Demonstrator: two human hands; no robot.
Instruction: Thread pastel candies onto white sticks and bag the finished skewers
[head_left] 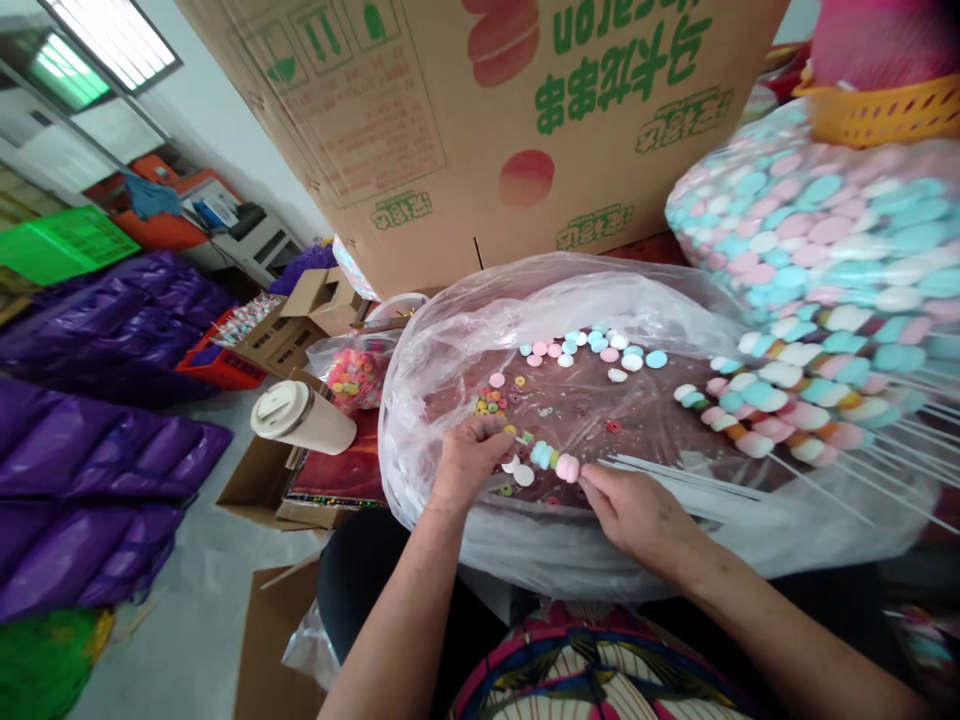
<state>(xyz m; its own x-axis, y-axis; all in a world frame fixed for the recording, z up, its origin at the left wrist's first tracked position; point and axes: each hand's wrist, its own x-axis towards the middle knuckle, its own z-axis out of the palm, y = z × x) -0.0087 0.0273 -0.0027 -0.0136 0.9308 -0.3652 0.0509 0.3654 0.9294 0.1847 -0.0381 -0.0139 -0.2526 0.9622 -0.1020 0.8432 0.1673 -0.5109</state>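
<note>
My left hand (469, 458) is closed in a pinch at the tip of a thin white stick, close to small coloured ring candies (490, 402). My right hand (634, 512) pinches the other part of that candy skewer (551, 460), which carries a pink, a blue and a white marshmallow piece. Both hands rest on a clear plastic sheet (450, 330) spread over a dark tray. Loose pink, blue and white marshmallow pieces (592, 348) lie farther back on the sheet. Bare white sticks (675, 470) lie just right of my right hand.
Finished skewers (780, 400) pile up at the right under a big bag of marshmallows (825, 220). A large cardboard box (480, 130) stands behind. A lidded paper cup (300, 417) and a bag of ring candies (352, 378) sit at the left. Purple bags (97, 470) cover the floor.
</note>
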